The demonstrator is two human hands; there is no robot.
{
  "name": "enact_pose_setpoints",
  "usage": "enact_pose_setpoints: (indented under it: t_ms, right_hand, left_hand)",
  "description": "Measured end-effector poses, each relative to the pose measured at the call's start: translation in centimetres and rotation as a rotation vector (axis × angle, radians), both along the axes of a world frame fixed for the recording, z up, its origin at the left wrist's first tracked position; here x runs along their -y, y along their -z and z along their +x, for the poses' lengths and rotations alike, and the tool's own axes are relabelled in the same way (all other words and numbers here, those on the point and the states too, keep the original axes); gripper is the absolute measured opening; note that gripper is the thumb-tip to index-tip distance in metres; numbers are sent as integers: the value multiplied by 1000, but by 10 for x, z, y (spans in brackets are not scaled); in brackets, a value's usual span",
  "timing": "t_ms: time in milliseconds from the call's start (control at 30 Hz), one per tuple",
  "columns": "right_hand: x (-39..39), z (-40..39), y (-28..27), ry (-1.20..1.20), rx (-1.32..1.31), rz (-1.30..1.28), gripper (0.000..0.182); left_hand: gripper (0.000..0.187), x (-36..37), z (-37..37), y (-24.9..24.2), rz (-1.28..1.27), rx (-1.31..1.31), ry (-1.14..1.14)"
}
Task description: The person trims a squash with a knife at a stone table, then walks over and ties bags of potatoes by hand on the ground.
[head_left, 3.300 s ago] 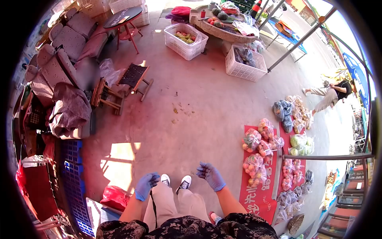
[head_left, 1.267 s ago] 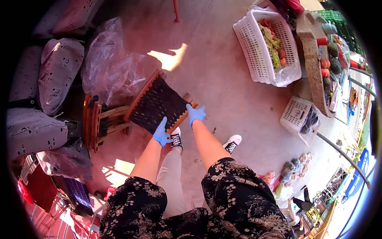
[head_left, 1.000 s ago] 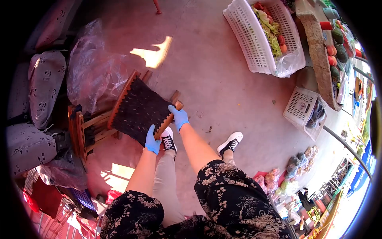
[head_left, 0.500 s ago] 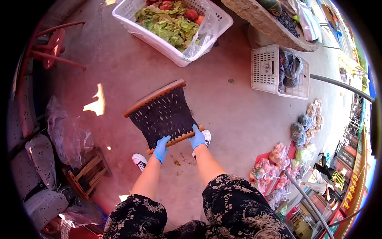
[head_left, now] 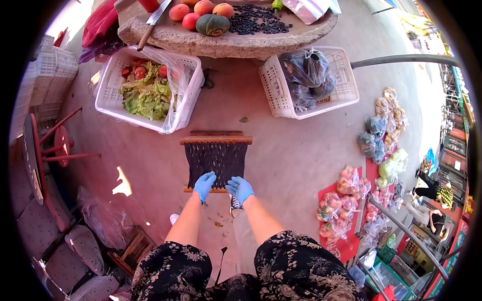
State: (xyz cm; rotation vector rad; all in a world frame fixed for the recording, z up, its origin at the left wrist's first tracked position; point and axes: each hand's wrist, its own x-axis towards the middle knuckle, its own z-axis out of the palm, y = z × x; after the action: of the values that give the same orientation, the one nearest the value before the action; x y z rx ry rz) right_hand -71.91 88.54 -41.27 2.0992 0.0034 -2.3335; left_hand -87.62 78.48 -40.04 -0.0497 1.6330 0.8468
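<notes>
Head view shows our left hand and right hand clamped side by side on the near rail of the woven stool, which stretches straight ahead toward the white crate.

Blue gloves, black woven stool

Blue gloves cover both hands, left and right; black floral garment, beige trousers, black-and-white sneakers.
</notes>
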Motion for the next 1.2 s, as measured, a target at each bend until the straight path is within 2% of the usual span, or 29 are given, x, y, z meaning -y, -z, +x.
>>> enact_pose_setpoints:
  t_ms: [133,200,300,333,367,433,500,533,567,600,667,700,767,833,900,1000,1067,1133,1200]
  right_hand:
    - [-42,-74,-44,-25,-212,86,27]
    - [-54,-117,-48,-93,-285,172,27]
    - [-66,-186,-41,-211,-292,289,29]
    - [-62,-208,-32,-237,-274,339,30]
    - [-61,-232,-25,-260,-257,396,32]
    - [-58,-279,4,-343,-204,505,40]
    - [-51,-308,77,-472,-115,696,43]
    - [-47,-319,109,-542,-69,782,45]
    - [-55,-337,106,-657,-38,821,52]
    - [-60,-344,126,-729,-44,858,57]
    - [-78,-375,65,-899,144,876,52]
    - [-80,-379,70,-939,168,843,50]
    - [-83,-377,95,-1027,215,811,52]
    - [-80,-372,110,-924,117,848,50]
    - [-76,-369,117,-847,84,869,50]
    - [-64,-374,112,-840,37,810,53]
    - [-26,-369,104,-832,-43,841,54]
    - [17,-380,81,-976,-17,780,60]
    - [66,-381,94,-940,-57,707,62]
  left_hand:
    - [39,-19,-45,-10,127,-149,-72]
    - [39,-22,-85,-11,152,-156,-209]
    - [48,-25,-148,-7,91,-303,-393]
    - [51,-25,-171,-2,64,-384,-451]
    - [67,-24,-194,1,-41,-417,-440]
    - [79,-24,-241,30,-171,-416,-489]
    - [91,-12,-277,61,-334,-398,-538]
    - [90,-7,-292,76,-398,-437,-541]
    - [88,-7,-312,91,-461,-478,-542]
    - [86,-7,-330,105,-521,-517,-538]
    - [76,-3,-364,128,-298,-513,-644]
    - [71,-1,-378,137,-183,-510,-703]
    - [59,5,-404,155,-313,-445,-753]
    - [42,20,-421,177,-402,-430,-768]
    - [42,29,-423,195,-428,-399,-748]
    - [41,50,-427,188,-430,-429,-701]
    - [38,63,-434,158,-429,-421,-672]
    - [37,107,-444,159,-398,-450,-685]
    - [36,157,-454,171,-336,-446,-783]
